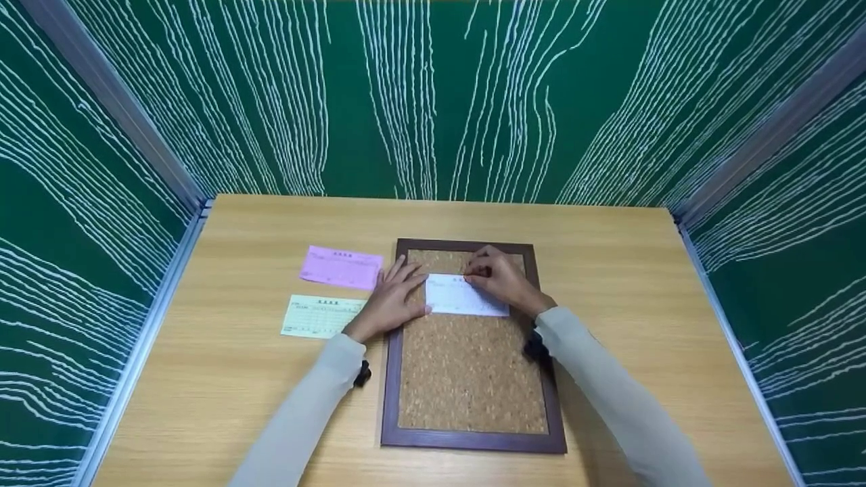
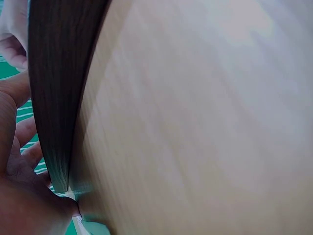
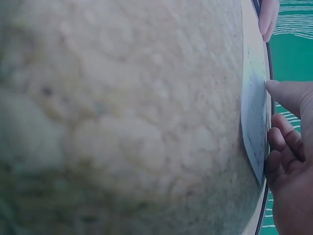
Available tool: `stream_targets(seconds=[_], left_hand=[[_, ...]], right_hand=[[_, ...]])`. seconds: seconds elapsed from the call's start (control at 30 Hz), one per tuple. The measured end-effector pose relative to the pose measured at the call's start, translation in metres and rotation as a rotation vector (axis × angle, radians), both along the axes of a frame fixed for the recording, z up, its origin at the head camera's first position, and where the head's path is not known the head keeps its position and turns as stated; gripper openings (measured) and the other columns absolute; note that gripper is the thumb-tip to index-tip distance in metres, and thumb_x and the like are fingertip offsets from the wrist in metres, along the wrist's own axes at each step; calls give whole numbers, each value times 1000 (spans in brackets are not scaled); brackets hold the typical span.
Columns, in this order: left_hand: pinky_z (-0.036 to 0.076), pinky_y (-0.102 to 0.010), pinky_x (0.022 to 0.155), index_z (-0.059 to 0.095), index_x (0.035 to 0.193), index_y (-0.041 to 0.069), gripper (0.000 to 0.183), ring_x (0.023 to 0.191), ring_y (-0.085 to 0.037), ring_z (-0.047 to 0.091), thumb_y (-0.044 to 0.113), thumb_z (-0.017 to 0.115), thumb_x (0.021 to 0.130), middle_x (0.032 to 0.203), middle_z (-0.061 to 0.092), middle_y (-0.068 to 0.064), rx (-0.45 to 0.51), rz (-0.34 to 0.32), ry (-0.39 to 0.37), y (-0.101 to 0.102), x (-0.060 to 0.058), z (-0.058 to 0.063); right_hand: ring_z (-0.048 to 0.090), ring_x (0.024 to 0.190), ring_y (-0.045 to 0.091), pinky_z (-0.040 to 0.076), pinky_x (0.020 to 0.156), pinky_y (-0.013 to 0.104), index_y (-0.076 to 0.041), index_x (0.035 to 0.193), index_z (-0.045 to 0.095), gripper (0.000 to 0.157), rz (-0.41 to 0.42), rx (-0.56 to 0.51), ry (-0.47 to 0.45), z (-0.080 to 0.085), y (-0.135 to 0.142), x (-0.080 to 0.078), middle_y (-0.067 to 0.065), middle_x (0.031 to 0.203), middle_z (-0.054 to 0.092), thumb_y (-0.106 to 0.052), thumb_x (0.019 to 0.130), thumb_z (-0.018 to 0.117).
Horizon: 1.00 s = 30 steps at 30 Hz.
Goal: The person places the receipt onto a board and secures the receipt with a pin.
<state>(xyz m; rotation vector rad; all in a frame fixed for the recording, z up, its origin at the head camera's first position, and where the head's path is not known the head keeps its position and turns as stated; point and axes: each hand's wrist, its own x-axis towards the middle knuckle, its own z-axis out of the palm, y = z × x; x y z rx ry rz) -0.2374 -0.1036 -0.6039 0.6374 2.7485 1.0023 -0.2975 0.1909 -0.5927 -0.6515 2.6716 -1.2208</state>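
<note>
Fingers apart, the left hand likely steadies the white slip on the corkboard, far half, while the right hand pinches a small red item at the slip's far edge.

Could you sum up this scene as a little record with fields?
Board: framed cork, lying on a wooden table
On the board: white slip, toward its far end
Left hand: fingers spread over the board's left edge, thumb at the white slip
Right hand: fingers curled at the slip's top edge; any pinched item too small to identify
Left of board: pink slip; green slip, partly hidden
</note>
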Motion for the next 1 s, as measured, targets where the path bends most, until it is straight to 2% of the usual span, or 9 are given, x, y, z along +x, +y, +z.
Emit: stream_targets(seconds=[0.23, 0.5, 0.73, 1.0], left_hand=[[0, -74, 131, 54, 163, 10, 78, 171, -36, 4, 44, 79, 98, 179, 32, -12, 2, -7, 10, 0, 1, 0], [2, -76, 130, 56, 162, 9, 76, 170, -38, 6, 44, 79, 98, 177, 36, -14, 4, -14, 18, 0, 1, 0], [0, -76, 130, 56, 162, 11, 76, 171, -38, 5, 44, 79, 98, 177, 35, -13, -1, -7, 20, 0, 2, 0], [0, -78, 128, 55, 162, 10, 75, 170, -39, 7, 43, 78, 99, 177, 36, -14, 6, -19, 39, -2, 2, 0]], right_hand=[[62, 110, 23, 58, 94, 38, -12, 106, 87, 11, -22, 2, -7, -4, 0, 1, 5, 121, 66, -5, 99, 82], [59, 105, 23, 52, 86, 35, -9, 102, 87, 6, -40, -2, 21, -6, -3, 1, 7, 116, 65, -7, 99, 83], [59, 106, 25, 53, 88, 37, -8, 102, 87, 6, -40, -14, 30, -8, -4, 1, 7, 115, 65, -7, 99, 82], [60, 110, 26, 56, 92, 39, -8, 102, 86, 6, -60, -12, -3, -6, -5, 1, 7, 119, 64, -7, 100, 81]])
